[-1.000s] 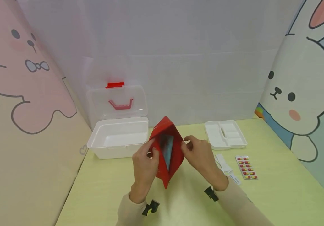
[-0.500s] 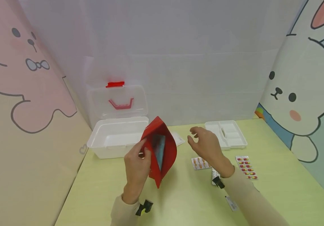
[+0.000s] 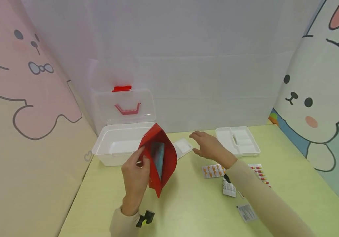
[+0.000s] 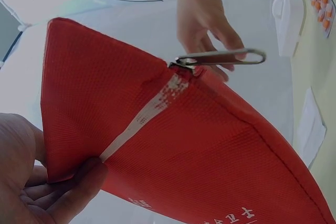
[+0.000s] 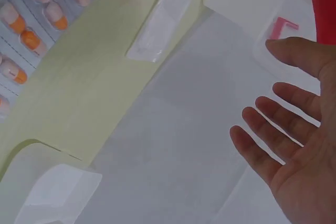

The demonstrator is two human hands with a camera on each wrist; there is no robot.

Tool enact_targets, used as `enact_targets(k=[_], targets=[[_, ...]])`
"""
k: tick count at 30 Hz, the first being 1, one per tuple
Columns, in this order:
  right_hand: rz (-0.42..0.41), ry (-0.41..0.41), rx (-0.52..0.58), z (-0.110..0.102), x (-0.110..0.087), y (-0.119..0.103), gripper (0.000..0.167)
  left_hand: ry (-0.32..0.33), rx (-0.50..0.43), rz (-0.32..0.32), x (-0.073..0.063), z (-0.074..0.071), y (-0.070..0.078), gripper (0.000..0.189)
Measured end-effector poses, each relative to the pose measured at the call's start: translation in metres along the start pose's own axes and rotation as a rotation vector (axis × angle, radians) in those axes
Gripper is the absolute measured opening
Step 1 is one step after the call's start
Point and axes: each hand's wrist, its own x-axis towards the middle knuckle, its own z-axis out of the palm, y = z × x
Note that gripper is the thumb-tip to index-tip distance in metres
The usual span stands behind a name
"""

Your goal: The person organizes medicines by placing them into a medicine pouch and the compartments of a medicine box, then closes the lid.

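My left hand (image 3: pixel 135 176) pinches one side of a red zip pouch (image 3: pixel 170 159) and holds it above the table. The pouch's mouth gapes toward me, and something light blue (image 3: pixel 158 158) shows inside. A metal zipper pull (image 4: pixel 226 57) sticks out from the pouch's edge in the left wrist view. Off to the pouch's right, my right hand (image 3: pixel 209 144) hangs in the air with spread fingers and nothing in its grasp, as the right wrist view also shows. The nearest thing to it is a flat white packet (image 3: pixel 183 146) on the table.
At the back left stands a white box (image 3: pixel 110 159) with its clear lid raised. A white divided tray (image 3: pixel 247 153) lies back right. Blister packs of orange capsules (image 3: pixel 212 171) and red-yellow capsules (image 3: pixel 259 171) lie on the right, with a printed sachet (image 3: pixel 247 212) nearer me.
My right hand has let go of the pouch's right edge and now hovers beside it. The left hand has carried the pouch leftward, uncovering the white packet and the orange capsules.
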Motion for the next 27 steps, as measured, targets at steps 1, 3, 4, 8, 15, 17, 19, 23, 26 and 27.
enact_targets(k=[1, 3, 4, 8, 15, 17, 19, 23, 26, 27], targets=[[-0.008, -0.019, 0.004, 0.003, 0.003, 0.001, 0.057, -0.002, 0.0, -0.002, 0.0, 0.0, 0.0, 0.029], [-0.028, -0.057, 0.012, 0.009, 0.008, 0.004, 0.059, -0.008, 0.001, -0.006, -0.001, -0.001, 0.0, 0.029], [-0.037, -0.079, 0.019, 0.012, 0.011, 0.005, 0.061, -0.008, 0.003, -0.006, -0.001, -0.002, 0.0, 0.029], [-0.071, -0.158, 0.031, 0.025, 0.022, 0.008, 0.067, -0.012, 0.001, -0.007, -0.001, -0.003, 0.0, 0.029], [-0.05, -0.281, 0.06, 0.047, 0.04, 0.008, 0.09, -0.056, -0.017, -0.007, 0.006, 0.0, 0.002, 0.03], [-0.046, -0.334, 0.075, 0.051, 0.045, 0.006, 0.099, -0.061, -0.017, -0.002, 0.005, 0.002, 0.002, 0.031], [-0.047, -0.38, 0.077, 0.056, 0.05, 0.004, 0.105, -0.059, -0.016, -0.001, 0.004, 0.003, 0.003, 0.031], [-0.043, -0.428, 0.033, 0.062, 0.059, 0.0, 0.103, -0.05, -0.018, -0.008, 0.001, 0.004, 0.005, 0.03], [-0.031, -0.458, 0.01, 0.066, 0.064, 0.0, 0.098, -0.044, -0.018, -0.012, -0.001, 0.004, 0.005, 0.029], [-0.026, -0.468, 0.011, 0.067, 0.065, 0.0, 0.097, -0.042, -0.017, -0.013, -0.002, 0.004, 0.005, 0.029]])
